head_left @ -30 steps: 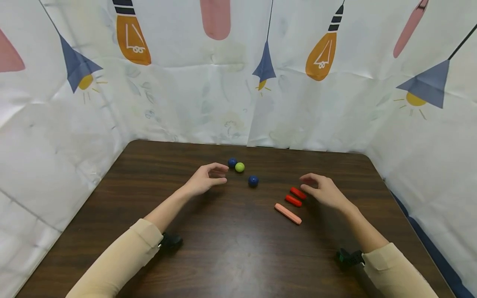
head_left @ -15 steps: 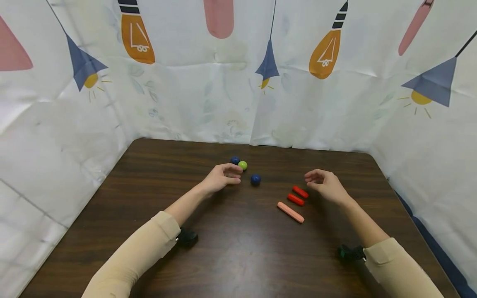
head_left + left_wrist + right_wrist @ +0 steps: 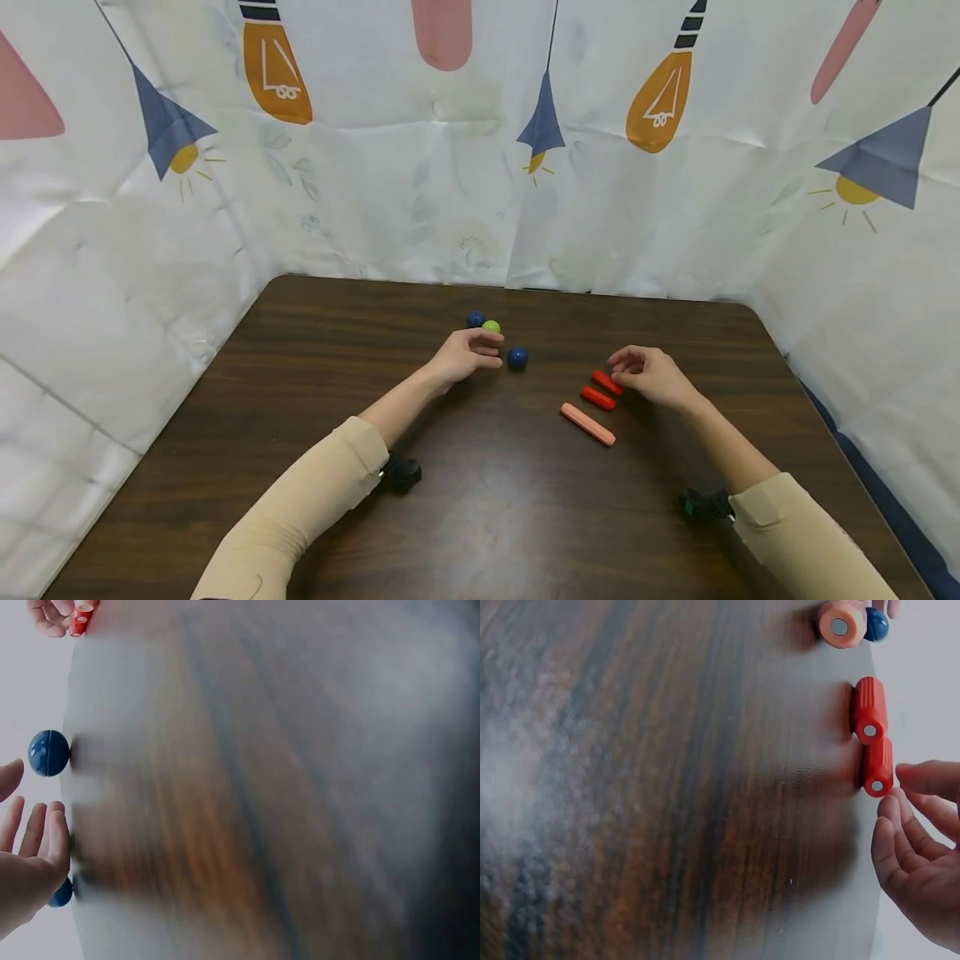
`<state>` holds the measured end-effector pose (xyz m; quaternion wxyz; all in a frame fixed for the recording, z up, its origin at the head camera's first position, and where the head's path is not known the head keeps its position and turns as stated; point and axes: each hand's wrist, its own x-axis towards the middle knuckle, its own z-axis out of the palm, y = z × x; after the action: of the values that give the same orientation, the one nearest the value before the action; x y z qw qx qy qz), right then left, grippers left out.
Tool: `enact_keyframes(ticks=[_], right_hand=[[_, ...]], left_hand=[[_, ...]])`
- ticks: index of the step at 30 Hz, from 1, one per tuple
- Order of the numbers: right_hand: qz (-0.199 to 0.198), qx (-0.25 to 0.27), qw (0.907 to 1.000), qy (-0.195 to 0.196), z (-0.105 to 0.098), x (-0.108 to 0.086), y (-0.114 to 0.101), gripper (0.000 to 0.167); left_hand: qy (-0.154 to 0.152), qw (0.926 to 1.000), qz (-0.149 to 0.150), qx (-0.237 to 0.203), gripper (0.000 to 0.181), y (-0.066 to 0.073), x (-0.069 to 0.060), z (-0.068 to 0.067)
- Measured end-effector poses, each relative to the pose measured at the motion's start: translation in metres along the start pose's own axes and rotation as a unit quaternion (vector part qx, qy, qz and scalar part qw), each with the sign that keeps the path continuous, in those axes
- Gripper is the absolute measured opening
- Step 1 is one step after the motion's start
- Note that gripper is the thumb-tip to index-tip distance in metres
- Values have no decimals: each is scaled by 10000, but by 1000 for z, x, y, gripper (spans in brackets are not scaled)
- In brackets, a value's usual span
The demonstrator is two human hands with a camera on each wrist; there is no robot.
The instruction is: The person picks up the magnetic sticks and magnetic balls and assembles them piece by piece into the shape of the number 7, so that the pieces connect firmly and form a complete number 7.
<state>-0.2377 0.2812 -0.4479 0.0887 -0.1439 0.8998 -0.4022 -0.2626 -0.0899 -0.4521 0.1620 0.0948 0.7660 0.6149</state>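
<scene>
In the head view the left hand (image 3: 470, 354) reaches over the table, thumb and fingers parted, just left of a blue ball (image 3: 517, 358). Its fingers partly cover a lime-green ball (image 3: 491, 327), beside which lies a second blue ball (image 3: 476, 319). The right hand (image 3: 651, 373) hovers by the end of the far red stick (image 3: 607, 382), fingers bent and holding nothing. In the right wrist view its thumb tip is close to that red stick (image 3: 878, 769); whether they touch I cannot tell. A nearer red stick (image 3: 597, 398) lies parallel.
A longer, salmon-coloured stick (image 3: 587, 424) lies on the brown table (image 3: 480, 500), nearer the person than the red ones. Behind and beside the table hangs a white sheet (image 3: 375, 208) printed with lamps and bulbs. A dark device sits at each wrist.
The left hand has moved right, past the green ball toward the single blue ball. The right hand has shifted slightly and come lower by the far red stick. The camera view has shifted slightly.
</scene>
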Motion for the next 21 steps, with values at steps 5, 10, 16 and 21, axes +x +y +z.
enact_keyframes(ticks=[5,10,16,21], right_hand=[[94,-43,9999,-71,-1,0,2,27],[128,-62,9998,-113,-5,-2,2,30],[94,-54,9998,-157,-5,-3,3,32],[64,-68,9999,-138,-2,-1,3,31]], left_hand=[[23,10000,52,-42,45,-1,5,6],[-12,10000,56,56,43,0,9,12],[-40,9998,56,172,43,0,17,16],[16,9989,14,462,42,-1,20,20]])
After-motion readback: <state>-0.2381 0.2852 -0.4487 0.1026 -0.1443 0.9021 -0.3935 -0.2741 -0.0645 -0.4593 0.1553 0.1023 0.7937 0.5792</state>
